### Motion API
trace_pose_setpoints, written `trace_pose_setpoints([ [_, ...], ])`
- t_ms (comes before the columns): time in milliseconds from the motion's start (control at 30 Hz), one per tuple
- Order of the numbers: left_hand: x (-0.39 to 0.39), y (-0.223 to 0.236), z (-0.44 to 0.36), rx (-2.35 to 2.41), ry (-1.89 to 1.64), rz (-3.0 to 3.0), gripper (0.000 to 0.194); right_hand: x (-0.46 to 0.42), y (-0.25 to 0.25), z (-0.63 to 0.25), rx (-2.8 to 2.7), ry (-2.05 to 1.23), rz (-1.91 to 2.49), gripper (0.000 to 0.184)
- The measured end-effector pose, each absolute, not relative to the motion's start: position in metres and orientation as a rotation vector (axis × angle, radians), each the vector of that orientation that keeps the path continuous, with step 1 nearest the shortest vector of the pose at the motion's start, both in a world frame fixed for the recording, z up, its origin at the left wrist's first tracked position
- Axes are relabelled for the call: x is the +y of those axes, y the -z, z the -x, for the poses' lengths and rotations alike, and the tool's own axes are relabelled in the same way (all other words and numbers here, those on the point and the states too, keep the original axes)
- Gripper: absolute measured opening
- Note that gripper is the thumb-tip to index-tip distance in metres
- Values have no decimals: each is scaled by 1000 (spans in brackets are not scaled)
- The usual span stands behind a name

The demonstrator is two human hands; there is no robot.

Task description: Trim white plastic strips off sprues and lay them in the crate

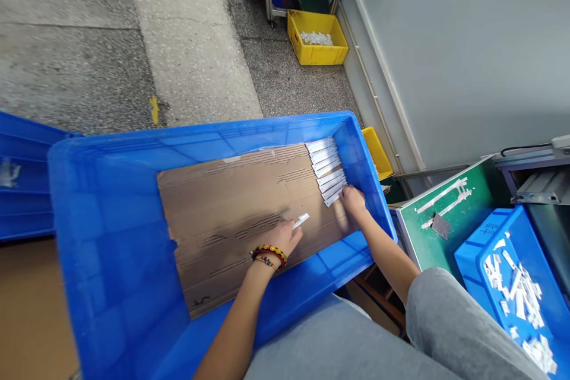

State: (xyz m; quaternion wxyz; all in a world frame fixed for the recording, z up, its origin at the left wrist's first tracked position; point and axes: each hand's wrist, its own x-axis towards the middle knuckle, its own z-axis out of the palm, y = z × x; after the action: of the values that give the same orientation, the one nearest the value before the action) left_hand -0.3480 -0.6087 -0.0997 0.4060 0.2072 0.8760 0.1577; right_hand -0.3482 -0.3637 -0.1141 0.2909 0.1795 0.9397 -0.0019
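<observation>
A large blue plastic crate (102,237) holds a brown corrugated cardboard sheet (231,214) on its floor. Several white strips (325,166) lie overlapped in a neat row at the sheet's far right end. My left hand (279,238), with beaded bracelets on the wrist, pinches a single white strip (300,221) above the cardboard. My right hand (353,202) rests at the lower end of the row, its fingers against the last strips. I cannot tell whether it grips one.
A green work board (449,214) on my right carries white strips and a grey scraper. Beyond it, a blue crate (516,297) holds loose white pieces. A yellow crate (317,38) of white pieces stands on the speckled floor by the wall. Another blue crate (22,178) stands left.
</observation>
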Motion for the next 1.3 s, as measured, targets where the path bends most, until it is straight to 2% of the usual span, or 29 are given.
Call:
trace_pose_setpoints([
  [233, -610, 104, 347, 2222, -444, -592, 28, -378, 104, 343, 2457, 216, -369, 28],
  [433, -608, 114, 341, 2183, -559, -692, 25, -420, 97, 320, 2067, 922, 51, 17],
  [667, -600, 123, 333, 2235, -815, -742, 48, -411, 96, 303, 2327, 726, -152, 14],
  [867, -600, 129, 333, 2258, -978, -843, 34, -416, 87, 289, 2486, 646, -253, 14],
  [1100, -588, 115, 336, 2397, -1174, -904, 39, -417, 46, 267, 2757, 821, -332, 23],
  [1233, -546, 85, 319, 2403, -1370, -990, 39, -391, 27, 227, 3092, 1154, -488, 38],
  [1300, -512, 69, 304, 2384, -1383, -1062, 40, -371, 20, 195, 3183, 1313, -655, 39],
])
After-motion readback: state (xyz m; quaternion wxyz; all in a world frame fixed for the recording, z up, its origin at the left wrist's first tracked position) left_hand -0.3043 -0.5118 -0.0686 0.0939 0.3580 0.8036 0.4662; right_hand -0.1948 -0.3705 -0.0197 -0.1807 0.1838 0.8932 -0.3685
